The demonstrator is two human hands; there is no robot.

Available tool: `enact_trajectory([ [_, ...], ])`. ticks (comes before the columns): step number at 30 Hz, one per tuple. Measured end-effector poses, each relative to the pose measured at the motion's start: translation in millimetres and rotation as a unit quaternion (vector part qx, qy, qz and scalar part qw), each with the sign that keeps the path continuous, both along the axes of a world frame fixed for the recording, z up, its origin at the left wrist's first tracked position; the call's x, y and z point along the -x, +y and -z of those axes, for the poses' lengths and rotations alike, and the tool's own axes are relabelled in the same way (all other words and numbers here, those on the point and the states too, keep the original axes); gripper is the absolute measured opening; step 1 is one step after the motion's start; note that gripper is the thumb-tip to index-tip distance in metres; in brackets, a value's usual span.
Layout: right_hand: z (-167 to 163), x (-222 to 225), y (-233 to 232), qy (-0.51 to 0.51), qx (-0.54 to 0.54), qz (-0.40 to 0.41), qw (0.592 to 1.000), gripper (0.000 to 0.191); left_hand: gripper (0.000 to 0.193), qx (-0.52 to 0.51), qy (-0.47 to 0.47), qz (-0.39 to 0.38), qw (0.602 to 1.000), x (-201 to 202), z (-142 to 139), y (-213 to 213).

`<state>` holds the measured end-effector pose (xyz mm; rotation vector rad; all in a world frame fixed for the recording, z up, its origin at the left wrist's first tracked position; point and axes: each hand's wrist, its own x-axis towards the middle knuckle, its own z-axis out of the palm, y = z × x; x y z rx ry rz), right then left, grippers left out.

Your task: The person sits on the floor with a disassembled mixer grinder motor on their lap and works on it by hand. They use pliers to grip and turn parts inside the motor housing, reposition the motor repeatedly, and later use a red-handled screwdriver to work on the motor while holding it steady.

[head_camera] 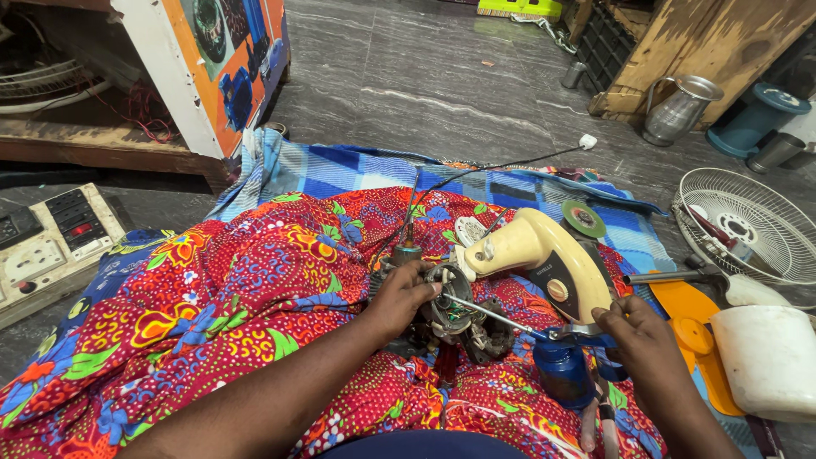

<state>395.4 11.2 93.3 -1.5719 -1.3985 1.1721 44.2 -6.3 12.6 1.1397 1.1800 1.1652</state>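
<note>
Red flowery cloth (221, 314) covers the person's lap, close to the camera, and both arms reach out over it. On the cloth lies a fan motor (455, 310), grey and dirty, with its wires showing. The left hand (401, 293) is curled around the motor's left side and grips it tight. The right hand (639, 336) is closed on the blue handle of a screwdriver (510, 319), and the thin metal shaft points left, with its tip at the motor. Just behind the motor lies the cream fan body (544, 255), with a dark panel and a round knob on it. A black wire (501, 168) runs from the motor up across a blue checked cloth (357, 170) to a small white plug (587, 141) on the grey stone floor (425, 76). A blue jar (562, 372) stands on the lap just under the right hand. On the right, a white plastic tub (769, 361) sits next to orange fan blades (693, 319), and a round wire fan guard (748, 225) lies behind them. A steel jug (677, 110) stands by some wooden boards. Far left, a white switch board (47, 246) lies on the floor.
</note>
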Motion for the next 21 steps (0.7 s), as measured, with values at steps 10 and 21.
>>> enact_trajectory([
  [10,7.5,-3.1,3.8,-0.017,-0.007,-0.001,1.0,0.025,0.045,-0.002,0.002,0.0,1.0,-0.3,-0.8,-0.8],
  [21,9.4,-2.9,4.6,0.0,-0.012,-0.012,1.0,0.022,0.048,-0.01,0.03,-0.011,0.999,-0.2,4.2,1.6],
])
